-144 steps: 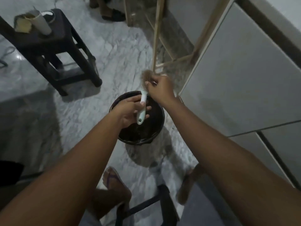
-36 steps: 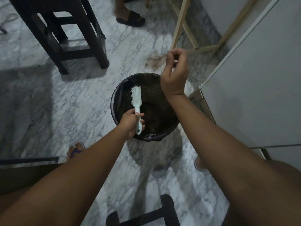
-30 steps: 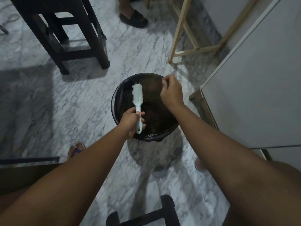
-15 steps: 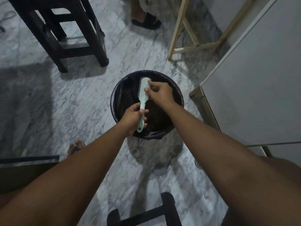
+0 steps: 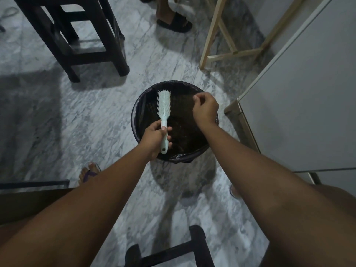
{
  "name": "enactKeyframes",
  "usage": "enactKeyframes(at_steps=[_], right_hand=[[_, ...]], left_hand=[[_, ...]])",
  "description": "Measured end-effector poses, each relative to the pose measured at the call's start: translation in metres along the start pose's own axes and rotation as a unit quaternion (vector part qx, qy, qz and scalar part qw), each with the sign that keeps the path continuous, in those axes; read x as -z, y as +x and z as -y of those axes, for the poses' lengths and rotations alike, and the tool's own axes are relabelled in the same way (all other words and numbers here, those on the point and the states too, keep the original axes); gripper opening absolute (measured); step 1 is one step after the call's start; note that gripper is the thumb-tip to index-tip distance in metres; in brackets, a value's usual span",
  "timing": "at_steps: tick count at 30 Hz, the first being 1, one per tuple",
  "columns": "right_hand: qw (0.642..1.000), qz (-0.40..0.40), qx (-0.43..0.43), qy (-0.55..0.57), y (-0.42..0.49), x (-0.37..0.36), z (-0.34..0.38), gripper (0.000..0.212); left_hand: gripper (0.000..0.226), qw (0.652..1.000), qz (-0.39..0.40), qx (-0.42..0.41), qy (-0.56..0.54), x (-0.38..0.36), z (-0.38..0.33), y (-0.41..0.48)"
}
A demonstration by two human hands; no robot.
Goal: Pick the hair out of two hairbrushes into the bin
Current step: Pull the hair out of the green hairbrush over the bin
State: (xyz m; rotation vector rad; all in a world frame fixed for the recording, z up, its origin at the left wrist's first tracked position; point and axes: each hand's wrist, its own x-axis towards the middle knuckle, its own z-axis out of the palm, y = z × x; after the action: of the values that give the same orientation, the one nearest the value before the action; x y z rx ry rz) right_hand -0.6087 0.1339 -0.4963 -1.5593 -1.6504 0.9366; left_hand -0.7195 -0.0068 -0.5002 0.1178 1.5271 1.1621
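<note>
A pale green hairbrush (image 5: 164, 104) is held upright over the black lined bin (image 5: 134, 116), bristles facing me and looking free of hair. My left hand (image 5: 154, 137) grips its handle at the bin's near rim. To the right of the brush head, apart from it, my right hand (image 5: 205, 110) hovers over the bin's right side with thumb and fingertips pinched together. I cannot make out any hair between them. Brown hair (image 5: 185, 132) lies inside the bin. Only one hairbrush is in view.
A dark stool (image 5: 77, 35) stands at the far left and another dark frame (image 5: 169, 249) sits at the bottom edge. Another person's slippered foot (image 5: 174, 22) and a wooden frame (image 5: 212, 41) are beyond the bin. A white cabinet (image 5: 298, 103) fills the right. My sandalled foot (image 5: 88, 172) rests left of the bin.
My right hand has left the brush head and moved right over the bin, fingers pinched. The brush has tilted back upright in my left hand.
</note>
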Motion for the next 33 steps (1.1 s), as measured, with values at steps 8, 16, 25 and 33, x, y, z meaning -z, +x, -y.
enactKeyframes(at_steps=[8,16,25,33], right_hand=[[0.969,0.193,-0.092,-0.121,-0.011,-0.008,-0.008,0.059],[0.965,0.21,-0.097,0.123,0.005,-0.025,0.013,0.05],[0.995,0.096,-0.025,0.02,0.01,-0.016,0.012,0.015],[0.999,0.045,-0.015,-0.026,0.004,-0.01,0.012,0.012]], left_hand=[[0.038,1.0,0.015,-0.011,0.012,-0.001,-0.003,-0.003],[0.041,0.997,0.043,-0.008,0.057,-0.002,-0.003,-0.006],[0.039,0.998,0.019,-0.019,0.051,-0.005,-0.003,-0.004],[0.038,0.998,0.017,-0.016,0.053,-0.008,-0.003,-0.005]])
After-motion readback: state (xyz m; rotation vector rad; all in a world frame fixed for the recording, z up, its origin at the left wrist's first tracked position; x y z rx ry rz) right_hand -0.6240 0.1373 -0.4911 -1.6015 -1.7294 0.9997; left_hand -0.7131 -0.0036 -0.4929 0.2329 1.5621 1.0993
